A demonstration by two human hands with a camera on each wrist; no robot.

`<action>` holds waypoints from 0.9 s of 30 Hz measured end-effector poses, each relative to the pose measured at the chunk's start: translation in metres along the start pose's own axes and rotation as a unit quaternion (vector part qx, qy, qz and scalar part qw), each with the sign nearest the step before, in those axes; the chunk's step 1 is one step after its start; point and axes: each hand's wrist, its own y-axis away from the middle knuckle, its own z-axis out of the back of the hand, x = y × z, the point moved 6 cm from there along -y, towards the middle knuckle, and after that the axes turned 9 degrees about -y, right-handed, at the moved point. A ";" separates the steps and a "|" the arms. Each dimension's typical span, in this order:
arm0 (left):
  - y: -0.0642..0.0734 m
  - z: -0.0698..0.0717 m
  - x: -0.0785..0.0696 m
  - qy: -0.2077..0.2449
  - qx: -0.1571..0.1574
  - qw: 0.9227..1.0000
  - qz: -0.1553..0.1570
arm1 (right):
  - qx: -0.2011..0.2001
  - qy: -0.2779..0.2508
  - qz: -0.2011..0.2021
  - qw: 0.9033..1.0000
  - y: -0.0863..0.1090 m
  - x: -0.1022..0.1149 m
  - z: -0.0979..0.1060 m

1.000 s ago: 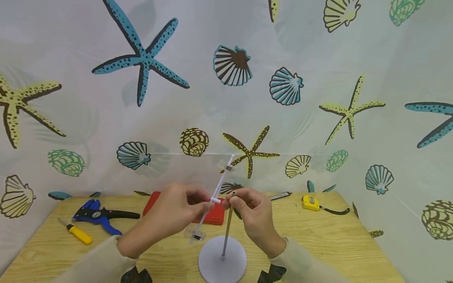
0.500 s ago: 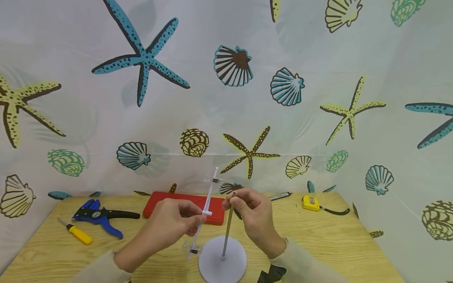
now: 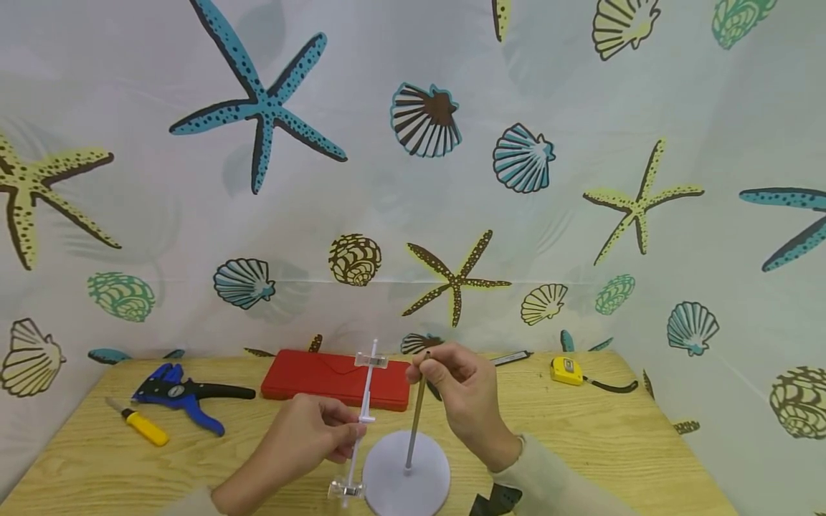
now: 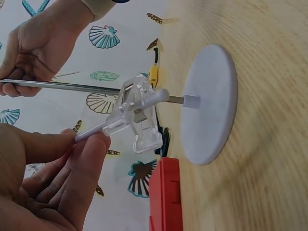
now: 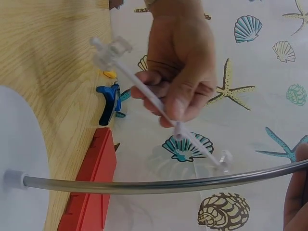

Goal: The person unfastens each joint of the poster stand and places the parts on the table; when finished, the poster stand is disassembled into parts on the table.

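My left hand (image 3: pixel 303 433) pinches a white plastic rod (image 3: pixel 368 383) between thumb and fingers. This rod stands tilted, with a clear plastic clip (image 3: pixel 346 490) near its lower end and another clip (image 3: pixel 371 360) near the top. A short white tube sticks out sideways from its middle. To the right, my right hand (image 3: pixel 463 390) pinches the top of a metal rod (image 3: pixel 416 426), which rises from a round white base (image 3: pixel 429 480) on the table. In the left wrist view the near clip (image 4: pixel 132 113) overlaps the metal rod.
A red case (image 3: pixel 310 376) lies behind my left hand. Blue wire strippers (image 3: pixel 177 390) and a yellow-handled knife (image 3: pixel 147 428) lie at left. At the back right are a yellow tape measure (image 3: pixel 566 370) and a grey pen-like tool (image 3: pixel 511 357). A patterned curtain hangs behind the table.
My left hand has moved down and to the left with the white rod, away from the metal rod's top. The right hand has kept its place and grip.
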 end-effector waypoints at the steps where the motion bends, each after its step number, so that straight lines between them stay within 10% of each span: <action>1: -0.001 -0.002 0.004 0.000 0.000 1.000 0.010 | 0.000 0.000 0.000 1.000 0.000 0.000 0.000; 27: -0.006 -0.027 0.057 -0.024 0.043 0.994 0.096 | 0.000 -0.006 0.002 1.000 0.001 0.002 -0.002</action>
